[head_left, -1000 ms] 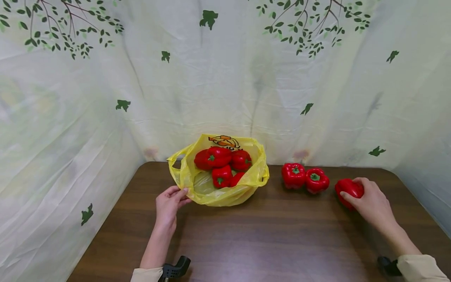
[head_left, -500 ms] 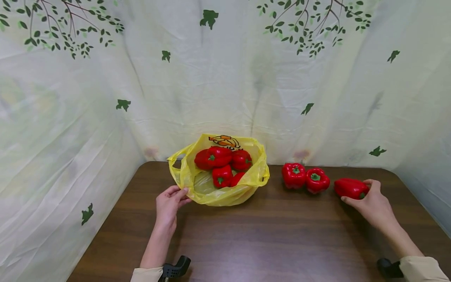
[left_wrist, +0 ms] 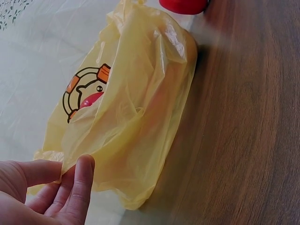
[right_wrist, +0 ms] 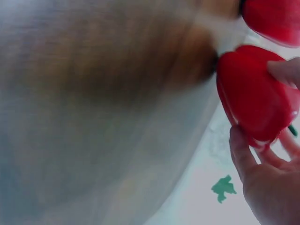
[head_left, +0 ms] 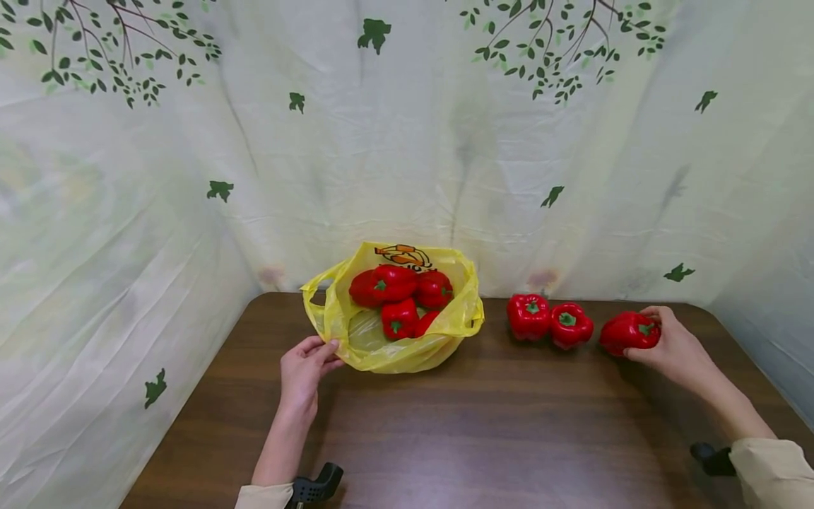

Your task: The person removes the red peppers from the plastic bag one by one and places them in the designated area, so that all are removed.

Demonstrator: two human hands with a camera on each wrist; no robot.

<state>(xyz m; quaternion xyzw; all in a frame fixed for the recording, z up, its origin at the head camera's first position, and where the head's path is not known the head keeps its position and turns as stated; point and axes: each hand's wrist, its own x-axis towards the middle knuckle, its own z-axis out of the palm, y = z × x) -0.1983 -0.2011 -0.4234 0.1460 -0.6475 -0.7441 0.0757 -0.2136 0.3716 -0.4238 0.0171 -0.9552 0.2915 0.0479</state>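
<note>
A yellow plastic bag [head_left: 407, 359] with a cartoon print stands with its mouth open, several red bell peppers [head_left: 396, 283] inside. At its near left rim, my left hand [head_left: 307, 369] pinches the plastic between thumb and fingers; the left wrist view shows this pinch [left_wrist: 61, 187] up close. Over on the right, my right hand [head_left: 677, 353] grips a red bell pepper [head_left: 626, 334] by its stem end, thumb on the near side and fingers on the far side. In the right wrist view the held pepper [right_wrist: 253, 91] lies between thumb and fingers.
Two more red bell peppers, one [head_left: 529, 317] beside the other [head_left: 571, 325], stand between the bag and my right hand. The brown wooden table [head_left: 458, 438] runs back to a pale curtain [head_left: 407, 155] printed with leaves.
My right hand has turned the pepper so its stem end faces right and toward me, shifting it slightly left and back. The left hand and the bag stay put.
</note>
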